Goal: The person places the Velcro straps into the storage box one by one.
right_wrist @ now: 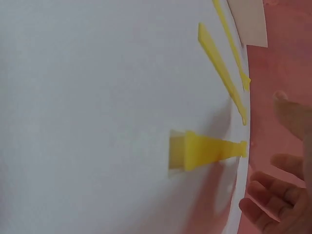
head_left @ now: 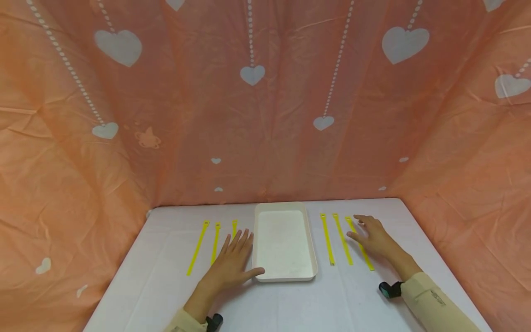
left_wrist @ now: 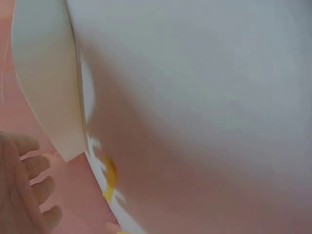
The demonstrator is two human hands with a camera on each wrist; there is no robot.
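Observation:
My left hand (head_left: 232,265), fingers spread, hovers near the left side of a shallow white tray (head_left: 286,244); its thumb overlaps the tray's near left corner in the head view. Three flat yellow strips with a small hole at the far end lie left of the tray; the one closest to it (head_left: 234,226) is partly hidden behind my fingers. Over the rightmost yellow strip (head_left: 365,256) is my right hand (head_left: 375,237), thumb and fingers apart with nothing between them. The right wrist view shows those loosely extended fingers (right_wrist: 263,192) beyond that strip's far end.
Two more yellow strips lie right of the tray, a middle one (head_left: 342,240) and an inner one (head_left: 327,240). A white cloth (head_left: 286,309) covers the table. Orange curtains with hearts (head_left: 269,170) hang behind and at both sides.

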